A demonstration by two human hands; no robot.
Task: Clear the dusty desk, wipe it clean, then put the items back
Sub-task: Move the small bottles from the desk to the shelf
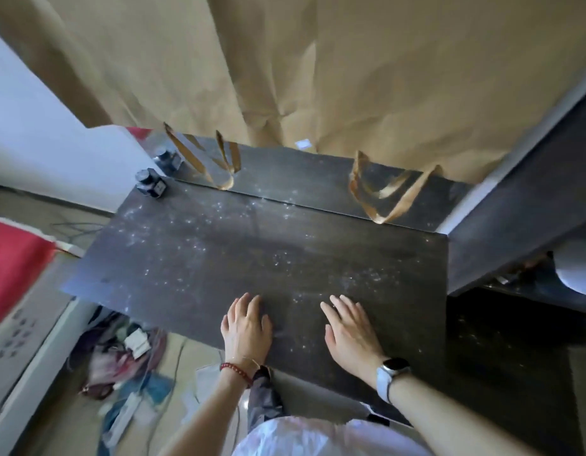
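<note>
Dusty dark desk bears an ink bottle and both hands.

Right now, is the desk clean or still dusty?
Dusty. White specks are scattered across the dark desk, and both hands, left and right, rest flat on it, holding no cloth.

Head view looks steeply down, close over the desk.

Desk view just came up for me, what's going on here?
A person rests both open hands, left hand and right hand, flat on the near edge of the dark desk. White dust specks cover its top, so it looks not yet wiped. One small ink bottle stands at the far left corner. No cloth is in view.
</note>
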